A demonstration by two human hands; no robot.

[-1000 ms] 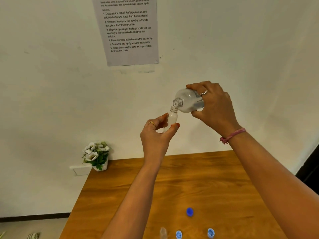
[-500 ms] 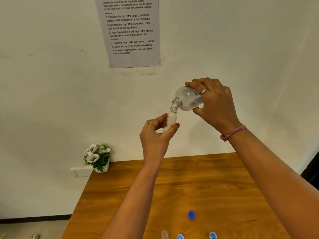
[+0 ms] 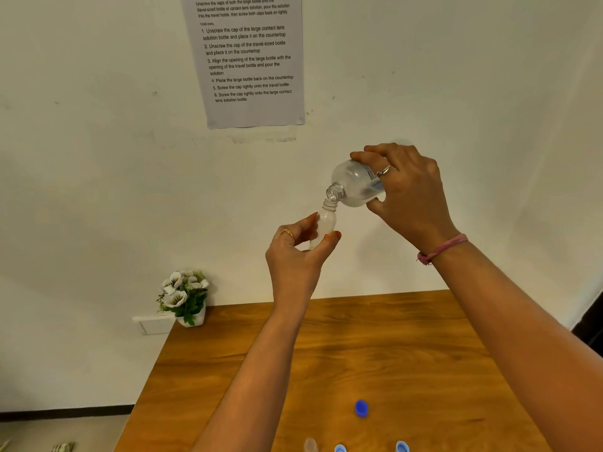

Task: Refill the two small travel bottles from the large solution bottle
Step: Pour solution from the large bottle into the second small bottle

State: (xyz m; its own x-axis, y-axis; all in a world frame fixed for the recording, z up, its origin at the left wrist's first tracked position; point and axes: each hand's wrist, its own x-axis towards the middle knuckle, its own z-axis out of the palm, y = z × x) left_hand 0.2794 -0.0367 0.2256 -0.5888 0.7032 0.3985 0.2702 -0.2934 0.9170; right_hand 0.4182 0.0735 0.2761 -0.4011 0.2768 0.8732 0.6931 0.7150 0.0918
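- The right hand (image 3: 409, 194) wraps round the big bottle (image 3: 355, 184), tipped with its mouth just over the small bottle (image 3: 324, 223).
- The left hand (image 3: 298, 252) pinches the small bottle, held up high above the counter (image 3: 391, 347).
- Keep both mouths close and lined up.
- Tip slowly, so nothing spills.
- I think it is best to stop before it is full.
- The other small bottle (image 3: 310, 445) waits down by the caps.

The large bottle (image 3: 355, 183) is tilting above the tabletop (image 3: 408, 347), its mouth touching the mouth of the small bottle (image 3: 324, 223) just below and left of it. Three caps are lying near the tabletop's front edge: one (image 3: 361, 408) behind, two (image 3: 340, 448) (image 3: 402, 446) in front. A potted plant (image 3: 185, 298) is sitting beside the far-left corner, under the wall sheet (image 3: 249, 60).
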